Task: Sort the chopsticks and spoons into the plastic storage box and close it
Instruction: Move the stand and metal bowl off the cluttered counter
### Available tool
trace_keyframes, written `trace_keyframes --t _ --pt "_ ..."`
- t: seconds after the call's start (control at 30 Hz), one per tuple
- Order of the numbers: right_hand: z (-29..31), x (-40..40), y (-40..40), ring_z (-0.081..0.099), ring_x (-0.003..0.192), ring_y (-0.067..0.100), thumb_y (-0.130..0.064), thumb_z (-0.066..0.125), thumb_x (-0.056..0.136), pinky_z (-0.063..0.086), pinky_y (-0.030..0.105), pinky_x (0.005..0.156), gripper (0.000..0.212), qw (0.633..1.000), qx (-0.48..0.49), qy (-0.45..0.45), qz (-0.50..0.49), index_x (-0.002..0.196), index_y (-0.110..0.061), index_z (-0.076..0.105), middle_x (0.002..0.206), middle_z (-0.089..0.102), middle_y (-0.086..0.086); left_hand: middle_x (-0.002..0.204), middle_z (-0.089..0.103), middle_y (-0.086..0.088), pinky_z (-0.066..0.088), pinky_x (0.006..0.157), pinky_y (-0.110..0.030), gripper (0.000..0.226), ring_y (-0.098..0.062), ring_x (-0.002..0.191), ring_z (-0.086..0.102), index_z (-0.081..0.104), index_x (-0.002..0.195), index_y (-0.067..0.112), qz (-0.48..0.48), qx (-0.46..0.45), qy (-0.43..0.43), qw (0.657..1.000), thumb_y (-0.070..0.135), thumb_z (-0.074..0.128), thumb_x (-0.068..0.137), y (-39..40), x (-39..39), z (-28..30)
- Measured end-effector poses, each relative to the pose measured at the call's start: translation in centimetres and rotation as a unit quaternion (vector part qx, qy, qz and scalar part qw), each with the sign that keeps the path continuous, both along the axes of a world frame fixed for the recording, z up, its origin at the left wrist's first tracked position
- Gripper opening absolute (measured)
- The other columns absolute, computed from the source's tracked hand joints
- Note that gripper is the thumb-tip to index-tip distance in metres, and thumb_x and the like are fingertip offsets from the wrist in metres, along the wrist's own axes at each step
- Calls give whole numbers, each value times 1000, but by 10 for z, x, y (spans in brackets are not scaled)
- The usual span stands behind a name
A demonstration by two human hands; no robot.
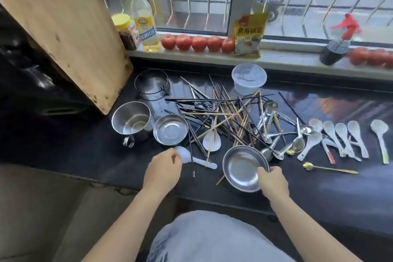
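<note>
On the dark glossy worktop (319, 187) lies a tangled heap of wooden and black chopsticks (221, 117), too crossed over one another to count. Beside it to the right is a cluster of metal spoons (276, 132), overlapping so that their number cannot be told. Further right, a row of white ceramic soup spoons (344, 138): about six can be made out, some stacked. A single gold-coloured spoon (330, 168) lies apart in front of them. A flat white rice paddle (211, 140) rests under some chopsticks.

The left hand (163, 169) touches the bowl end of a white plastic ladle-shaped spoon (192, 158), its fingers curled round that end. The right hand (271, 179) grips the rim of a shallow round steel dish (242, 168), fingers curled over its edge.

Three other steel vessels stand on the left: one handled steel mug (131, 122), one small steel bowl (170, 130) and one wire-framed steel pot stand (151, 83). One clear round plastic tub with a lid (248, 77) stands behind the chopsticks.

On the window sill (287, 60): five red tomatoes (197, 43) in a row, more at the far right, one oil bottle (144, 19), one yellow-lidded jar (125, 31), one yellow packet (248, 35).
</note>
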State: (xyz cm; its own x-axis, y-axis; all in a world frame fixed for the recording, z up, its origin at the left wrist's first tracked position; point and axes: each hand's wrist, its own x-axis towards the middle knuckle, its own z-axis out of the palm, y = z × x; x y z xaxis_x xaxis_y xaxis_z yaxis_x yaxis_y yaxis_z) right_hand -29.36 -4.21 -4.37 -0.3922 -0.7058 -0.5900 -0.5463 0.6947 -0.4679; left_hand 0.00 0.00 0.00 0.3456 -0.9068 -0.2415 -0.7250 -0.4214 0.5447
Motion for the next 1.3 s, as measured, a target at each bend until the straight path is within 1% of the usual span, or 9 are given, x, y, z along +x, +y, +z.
trace_keyframes --t 0.3,0.4,0.53,0.73,0.83,0.97,1.13,1.23,1.3 --pt "18 35 24 60 105 42 -21 39 99 47 43 87 35 978 -49 53 -195 115 0 62 113 64 21 92 64 -6 50 67 -39 14 -30 86 58 70 97 14 -230 -33 -202 951 11 70 83 -47 66 -49" --pt "34 46 28 68 78 33 -19 48 95 57 47 80 21 968 -83 -41 -232 96 -7 66 92 68 13 83 63 -4 48 58 -39 29 -29 75 58 69 89 14 -231 -54 -220 946 4 82 64 -44 62 -63" --pt "49 70 24 69 88 31 -11 54 97 58 39 72 12 937 -57 -209 -274 103 -5 63 103 68 17 85 64 -5 48 64 -40 37 -30 78 58 69 96 13 -248 -80 -243 934 -2 75 62 -44 59 -71" --pt "43 95 21 74 83 31 -11 52 98 59 36 68 17 926 -74 -233 -287 114 -7 54 104 69 19 66 58 -3 43 61 -36 37 -28 62 56 63 69 18 -335 -40 -309 889 0 86 46 -71 81 -67" --pt "47 98 14 68 81 30 -7 49 98 57 38 72 19 899 -98 -284 -318 116 -5 54 97 67 18 64 57 -1 42 55 -33 32 -27 58 56 60 65 16 -282 -48 -197 938 -2 85 56 -78 76 -34" --pt "57 105 -11 60 85 28 0 48 93 57 39 74 28 878 -132 -344 -307 119 3 57 97 61 16 84 71 3 51 74 -25 14 -15 83 66 70 87 17 -86 -69 194 975 11 63 97 -50 80 42" --pt "70 140 -43 65 105 36 10 39 82 61 43 77 43 830 -136 -467 -272 117 2 61 114 67 17 99 78 -9 57 83 -25 22 -18 91 73 73 104 7 96 -125 480 863 3 52 104 -18 135 95" --pt "73 159 -52 66 100 31 1 45 90 57 44 78 26 807 -122 -515 -261 109 -5 62 112 68 14 103 76 -9 60 87 -36 31 -20 95 73 71 95 13 201 -144 624 741 6 43 107 -25 166 99" --pt "74 170 -58 66 103 32 -4 50 94 57 45 81 15 812 -112 -523 -235 102 -7 62 117 68 15 100 76 -6 58 88 -36 41 -18 95 73 74 84 18 227 -173 644 710 8 42 108 -29 182 96"
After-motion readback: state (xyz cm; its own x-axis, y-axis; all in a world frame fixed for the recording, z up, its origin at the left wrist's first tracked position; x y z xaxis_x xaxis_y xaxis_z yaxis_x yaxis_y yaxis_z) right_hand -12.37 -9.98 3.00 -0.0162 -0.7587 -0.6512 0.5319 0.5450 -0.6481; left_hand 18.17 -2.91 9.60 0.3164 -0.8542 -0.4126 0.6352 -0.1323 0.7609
